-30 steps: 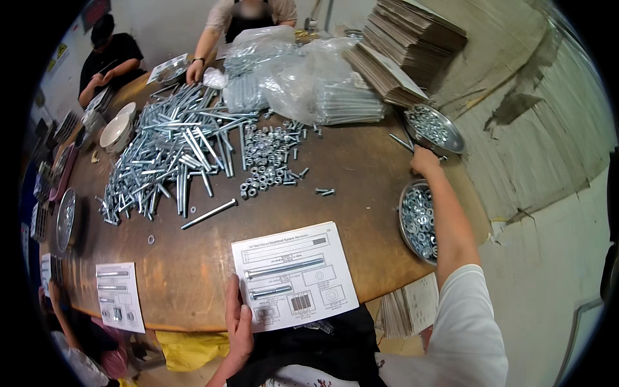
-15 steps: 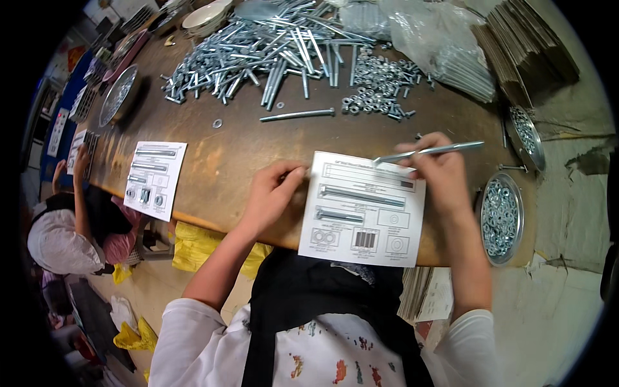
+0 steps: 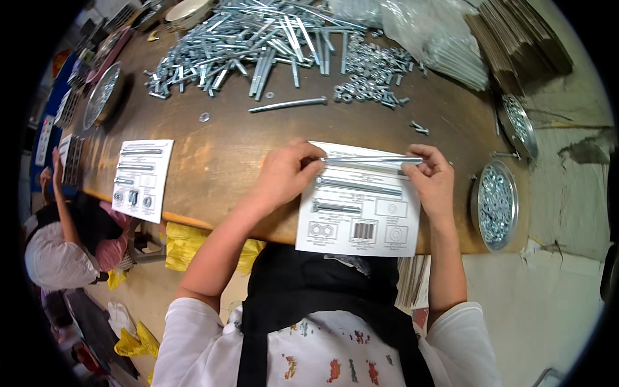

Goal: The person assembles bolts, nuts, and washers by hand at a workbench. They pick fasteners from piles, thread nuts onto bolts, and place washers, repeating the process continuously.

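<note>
A long silvery bolt (image 3: 371, 159) lies crosswise over the upper part of a white printed sheet (image 3: 373, 213), held at both ends. My left hand (image 3: 284, 174) pinches its left end between thumb and fingers. At the other end, my right hand (image 3: 431, 177) has thumb and fingertips closed on it. Lower on the sheet are a silvery long bolt (image 3: 361, 187) and a shorter bolt (image 3: 336, 207), above printed boxes with ring shapes and a striped block. Whether the bolt in my hands touches the paper, I cannot tell.
Behind are a heap of bolts (image 3: 225, 48), a pile of nuts (image 3: 367, 80) and a loose bolt (image 3: 288, 104). Metal bowls of small hardware (image 3: 495, 205) stand at right. Another sheet (image 3: 143, 180) lies left, near another person (image 3: 61, 248). Cardboard stacks (image 3: 516, 39) stand far right.
My right hand has brought the bolt left, from slanting past the sheet's right edge to nearly level across its top. My left hand has moved right and taken the bolt's left end.
</note>
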`<state>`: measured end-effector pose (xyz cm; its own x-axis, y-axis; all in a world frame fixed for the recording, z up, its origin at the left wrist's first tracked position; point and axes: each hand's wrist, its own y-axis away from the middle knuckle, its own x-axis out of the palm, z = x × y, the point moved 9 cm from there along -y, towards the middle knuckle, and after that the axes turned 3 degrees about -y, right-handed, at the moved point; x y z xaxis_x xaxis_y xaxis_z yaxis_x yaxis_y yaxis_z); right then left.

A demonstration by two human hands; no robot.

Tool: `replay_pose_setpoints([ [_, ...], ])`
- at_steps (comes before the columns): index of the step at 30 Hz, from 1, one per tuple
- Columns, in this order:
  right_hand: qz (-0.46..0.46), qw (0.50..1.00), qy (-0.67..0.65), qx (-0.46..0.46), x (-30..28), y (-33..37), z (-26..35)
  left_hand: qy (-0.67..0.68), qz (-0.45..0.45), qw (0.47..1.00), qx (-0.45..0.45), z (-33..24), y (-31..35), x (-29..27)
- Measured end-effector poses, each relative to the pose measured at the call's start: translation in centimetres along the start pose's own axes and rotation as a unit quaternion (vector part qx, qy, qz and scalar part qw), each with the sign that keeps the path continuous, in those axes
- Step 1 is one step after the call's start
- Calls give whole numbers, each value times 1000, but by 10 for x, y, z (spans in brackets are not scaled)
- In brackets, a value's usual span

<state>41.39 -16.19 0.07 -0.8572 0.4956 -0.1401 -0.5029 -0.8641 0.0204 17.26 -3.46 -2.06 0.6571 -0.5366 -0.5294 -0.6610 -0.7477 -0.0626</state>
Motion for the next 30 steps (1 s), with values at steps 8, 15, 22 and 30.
replay_pose_setpoints([
  [8,2,956,264,-129,-22,7,-1,19,19,999,-24,2,-6,2],
  [15,6,952,263,-153,-21,10,3,-14,43,999,-6,-3,-9,-1],
  [22,-107,958,257,-69,-88,-60,-30,-41,59,996,60,-48,-77,27],
  [30,-107,915,343,-186,-65,-83,-31,-283,52,929,234,-87,-162,156],
])
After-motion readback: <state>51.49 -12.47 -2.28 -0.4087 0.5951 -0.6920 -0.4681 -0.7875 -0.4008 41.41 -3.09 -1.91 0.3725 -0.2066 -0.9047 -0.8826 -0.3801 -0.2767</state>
